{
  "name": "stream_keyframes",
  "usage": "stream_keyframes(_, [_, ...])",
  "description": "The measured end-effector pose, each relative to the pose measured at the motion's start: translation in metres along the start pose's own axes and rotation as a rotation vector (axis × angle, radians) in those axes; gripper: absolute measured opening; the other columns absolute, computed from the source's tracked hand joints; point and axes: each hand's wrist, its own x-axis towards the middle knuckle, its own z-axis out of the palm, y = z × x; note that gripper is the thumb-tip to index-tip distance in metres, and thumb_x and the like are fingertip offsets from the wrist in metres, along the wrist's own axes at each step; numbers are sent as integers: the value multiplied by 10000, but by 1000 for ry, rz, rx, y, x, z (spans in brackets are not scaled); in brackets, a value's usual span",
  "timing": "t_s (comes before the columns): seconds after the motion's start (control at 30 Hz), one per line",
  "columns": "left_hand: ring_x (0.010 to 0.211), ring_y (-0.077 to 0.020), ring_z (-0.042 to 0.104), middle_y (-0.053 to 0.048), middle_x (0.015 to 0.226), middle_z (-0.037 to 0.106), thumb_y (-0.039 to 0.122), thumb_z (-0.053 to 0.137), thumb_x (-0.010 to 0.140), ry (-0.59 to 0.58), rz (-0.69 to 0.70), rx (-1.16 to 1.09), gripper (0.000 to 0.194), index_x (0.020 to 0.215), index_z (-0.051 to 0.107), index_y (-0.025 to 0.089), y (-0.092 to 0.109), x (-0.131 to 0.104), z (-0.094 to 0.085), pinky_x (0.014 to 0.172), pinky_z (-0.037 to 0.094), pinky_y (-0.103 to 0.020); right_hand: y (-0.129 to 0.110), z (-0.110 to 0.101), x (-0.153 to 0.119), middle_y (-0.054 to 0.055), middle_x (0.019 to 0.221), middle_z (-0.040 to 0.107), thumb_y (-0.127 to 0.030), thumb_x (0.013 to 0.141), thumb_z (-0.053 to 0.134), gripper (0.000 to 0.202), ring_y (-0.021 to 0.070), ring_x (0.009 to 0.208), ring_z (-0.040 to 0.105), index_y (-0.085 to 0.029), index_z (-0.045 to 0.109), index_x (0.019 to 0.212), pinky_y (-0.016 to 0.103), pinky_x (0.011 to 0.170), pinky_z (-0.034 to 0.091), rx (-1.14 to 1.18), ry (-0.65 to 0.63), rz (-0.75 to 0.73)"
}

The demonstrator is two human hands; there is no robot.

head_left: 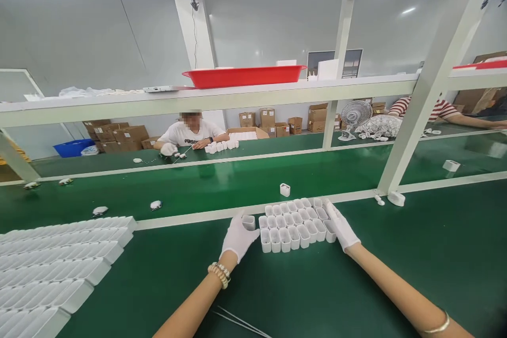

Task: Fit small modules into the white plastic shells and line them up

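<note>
Several white open-topped cups [294, 236] stand in close rows on the green table in front of me. At the left end of the rows, my left hand [238, 237], in a white glove, is closed around a single white cup [249, 222], slightly apart from the others. My right hand [341, 226], also gloved, lies along the right end of the rows. Its fingers are stretched out and touch the outer cups.
Stacked white boxes [59, 269] fill the left side. White cords [241, 322] lie near the front edge. A green belt [222, 187] carries scattered white parts, with a person [192, 132] seated beyond. A slanted post [420, 84] rises at right; a red tray [245, 77] sits on the shelf overhead.
</note>
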Motion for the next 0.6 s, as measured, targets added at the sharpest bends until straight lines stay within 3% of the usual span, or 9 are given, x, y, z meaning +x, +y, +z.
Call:
stream_keyframes(0.07, [1140, -306, 583, -157, 1268, 604, 371, 761, 675, 12, -14, 31, 697, 1286, 509, 149, 3, 3, 3, 947, 425, -356, -1, 6, 2, -1, 1543, 339, -605, 865, 522, 594, 219, 1419, 281, -283, 489, 1364, 357, 1152, 284, 13, 6, 7])
stream_keyframes(0.23, [935, -298, 660, -87, 944, 716, 393, 717, 715, 12, -41, 69, 305, 947, 662, 204, 8, 6, 4, 831, 456, -359, -10, 13, 7, 81, 1465, 464, -663, 882, 438, 675, 259, 1289, 496, -220, 468, 1391, 382, 1031, 466, 45, -71, 35])
stream_keyframes(0.4, [910, -237, 662, -62, 970, 717, 300, 717, 711, 11, -22, 22, 419, 1101, 621, 180, 1, -6, -9, 828, 460, -301, -11, 17, 8, 70, 1407, 535, -643, 897, 433, 626, 260, 1260, 528, -229, 513, 1359, 364, 1015, 486, 86, -110, 54])
stream_keyframes(0.6, [911, -230, 656, -78, 984, 699, 322, 723, 689, -9, 12, -94, 539, 1168, 582, 122, -20, -29, -43, 880, 476, -336, -17, 16, 4, 76, 1426, 509, -611, 913, 432, 613, 259, 1291, 491, -217, 500, 1378, 357, 1038, 465, 87, -116, 91])
